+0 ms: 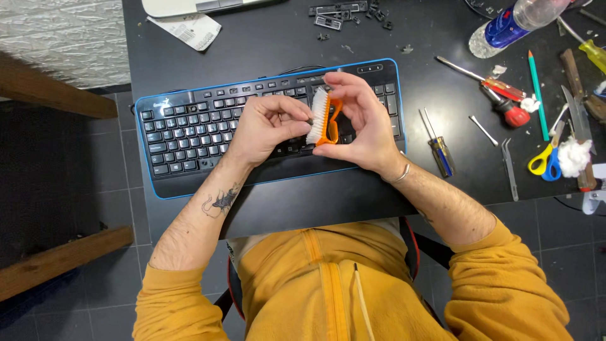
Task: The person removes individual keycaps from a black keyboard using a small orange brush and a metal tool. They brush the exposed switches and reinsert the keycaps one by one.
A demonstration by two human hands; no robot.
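Holding the orange brush [327, 119] above the black keyboard [189, 132], the right hand [361, 120] grips its handle while the left hand [268, 123] pinches the bristles, which might bend or shed hairs between keys.

keyboard [189, 136]: on worktop [271, 44], directly before the person.
brush [323, 117]: held above keyboard's right half, between left hand [265, 126] and right hand [363, 120].
screwdrivers [499, 95]: on worktop, right of keyboard.
scissors [546, 161]: right of tweezers [509, 169].
bottle [514, 22]: lying behind screwdrivers.
loose keys [344, 14]: behind keyboard.
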